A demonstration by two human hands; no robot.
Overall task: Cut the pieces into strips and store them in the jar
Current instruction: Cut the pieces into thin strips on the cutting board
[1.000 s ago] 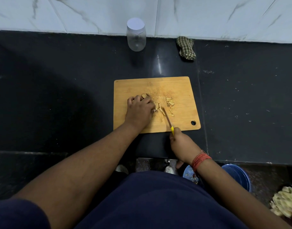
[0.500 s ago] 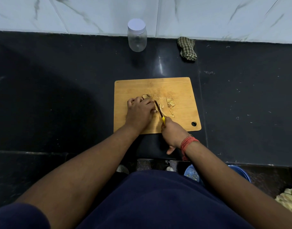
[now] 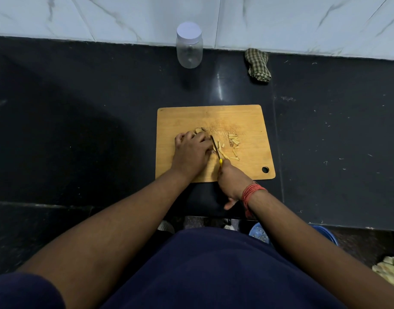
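A wooden cutting board [image 3: 247, 121] lies on the black counter. My left hand [image 3: 190, 150] presses down on pale pieces at the board's left middle; one uncut piece [image 3: 198, 130] shows just past my fingers. My right hand [image 3: 230, 179] grips a yellow-handled knife [image 3: 215, 149], and the blade rests right against my left fingers. Several cut strips [image 3: 234, 141] lie to the right of the blade. A clear plastic jar [image 3: 189, 46] with a white lid on stands upright at the back, against the wall.
A folded checked cloth [image 3: 258, 64] lies at the back right by the marble wall. Below the counter edge sit a blue basket [image 3: 259, 234] and, at the far right, a pile of pale scraps [image 3: 389, 273]. Small scraps dot the counter at right.
My right hand has moved up and left from the board's front edge, bringing the knife blade against my left fingers. The left hand has stayed on the pieces.
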